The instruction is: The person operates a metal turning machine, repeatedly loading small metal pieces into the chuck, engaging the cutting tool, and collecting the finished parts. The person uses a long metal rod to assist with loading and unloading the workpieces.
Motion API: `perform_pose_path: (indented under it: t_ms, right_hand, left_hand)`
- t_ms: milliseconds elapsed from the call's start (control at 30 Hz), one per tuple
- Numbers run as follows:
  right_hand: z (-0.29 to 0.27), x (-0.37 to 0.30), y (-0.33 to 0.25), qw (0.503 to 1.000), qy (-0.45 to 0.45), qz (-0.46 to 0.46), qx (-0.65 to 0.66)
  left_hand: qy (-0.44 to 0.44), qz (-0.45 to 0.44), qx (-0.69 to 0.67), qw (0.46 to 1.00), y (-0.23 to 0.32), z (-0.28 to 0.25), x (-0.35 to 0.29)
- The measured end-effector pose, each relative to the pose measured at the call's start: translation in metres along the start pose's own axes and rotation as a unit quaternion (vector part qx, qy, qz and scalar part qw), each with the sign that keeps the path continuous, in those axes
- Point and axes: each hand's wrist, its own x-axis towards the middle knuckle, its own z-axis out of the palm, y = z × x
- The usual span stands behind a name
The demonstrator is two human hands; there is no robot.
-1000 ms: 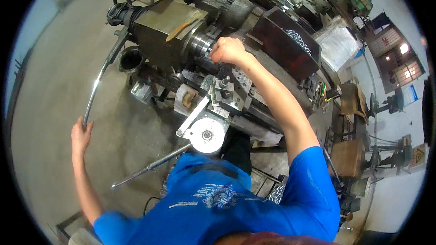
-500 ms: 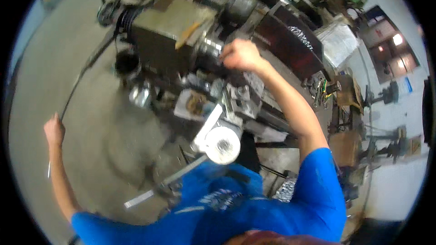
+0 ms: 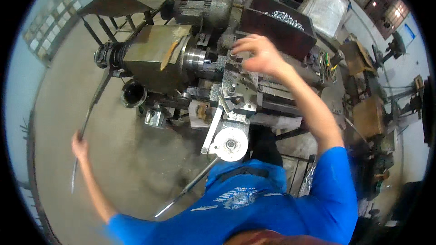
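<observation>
At the far left, my left hand point(image 3: 80, 148) is closed around a long thin metal rod point(image 3: 93, 102). One end of the rod reaches the back end of the lathe's spindle point(image 3: 116, 55); the other sticks out below my fist. My right hand point(image 3: 259, 55) is over the lathe's tool slide point(image 3: 245, 84), its fingers spread and thumb apart, nothing visible in it. Its fingertips are close to a small upright post, and contact is unclear. Just left of them is the shiny round chuck point(image 3: 196, 60), set in the green-brown headstock point(image 3: 156, 54).
A wooden-handled tool point(image 3: 169, 56) lies on the headstock. Behind stand a motor point(image 3: 204, 11) and a dark bin point(image 3: 277, 27) with many small metal parts. Near my waist are a white round dial point(image 3: 230, 144) and a bar lever point(image 3: 186, 191). Hand tools point(image 3: 324, 66) lie at right.
My right hand has left the chuck area, moved right over the tool slide and spread its fingers. My left hand, still on the rod, sits lower and further right. The view has shifted.
</observation>
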Motion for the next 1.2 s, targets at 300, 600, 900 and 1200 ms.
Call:
perform_pose_path:
  t_ms: [300, 600, 900, 1200]
  right_hand:
    - [-0.120, -0.249, -0.030, 0.920, 0.021, 0.381, -0.085]
    - [-0.161, -0.443, -0.005, 0.773, 0.109, 0.617, -0.103]
    - [-0.206, -0.612, 0.099, 0.621, -0.092, 0.712, -0.313]
    - [-0.219, -0.702, 0.133, 0.525, -0.168, 0.748, -0.370]
  left_hand:
    - [-0.346, -0.024, -0.080, 0.935, 0.190, 0.263, -0.103]
    - [-0.335, 0.095, 0.213, 0.913, 0.226, 0.225, -0.071]
    - [-0.529, 0.018, 0.068, 0.845, 0.205, 0.099, -0.126]
    - [-0.660, -0.080, -0.177, 0.726, 0.374, -0.041, -0.194]
